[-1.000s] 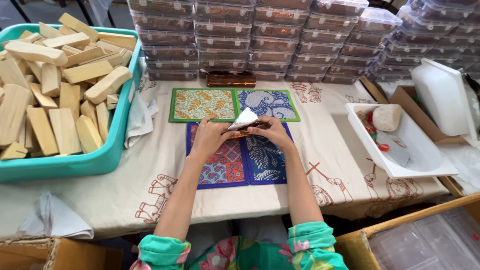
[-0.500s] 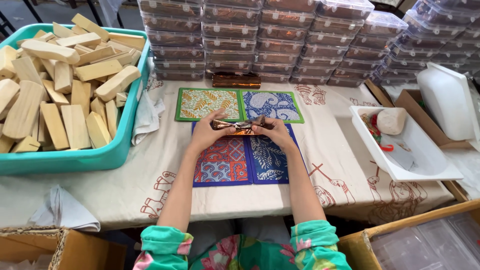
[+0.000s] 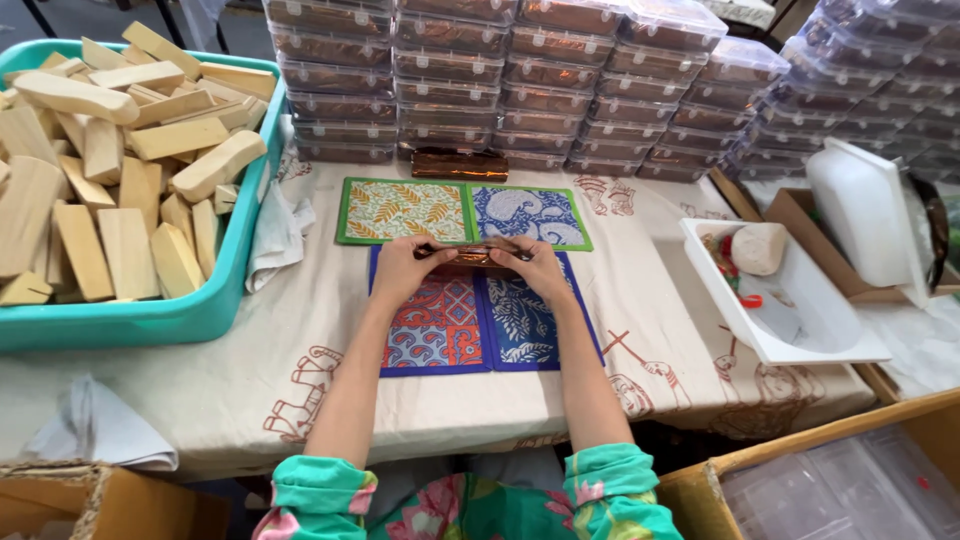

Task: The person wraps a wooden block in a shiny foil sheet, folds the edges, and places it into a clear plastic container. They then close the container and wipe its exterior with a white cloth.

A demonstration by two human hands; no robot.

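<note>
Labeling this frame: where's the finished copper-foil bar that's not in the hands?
Head view: the loose foil-wrapped bar lies at table centre-back, against the stacked clear boxes, just beyond the two green-edged mats.

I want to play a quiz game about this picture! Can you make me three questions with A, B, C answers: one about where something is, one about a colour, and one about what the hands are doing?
1. Where are the wooden blocks?
A. in the tub
B. on the floor
C. in the white tray

2. What colour is the tub?
A. red
B. teal
C. black

3. What are the hands doing?
A. resting apart
B. holding one wrapped piece together
C. lifting a box

Answers: 1 A, they fill it. 2 B, its wall is teal. 3 B, the left hand and right hand grip the coppery wrapped piece.
</note>
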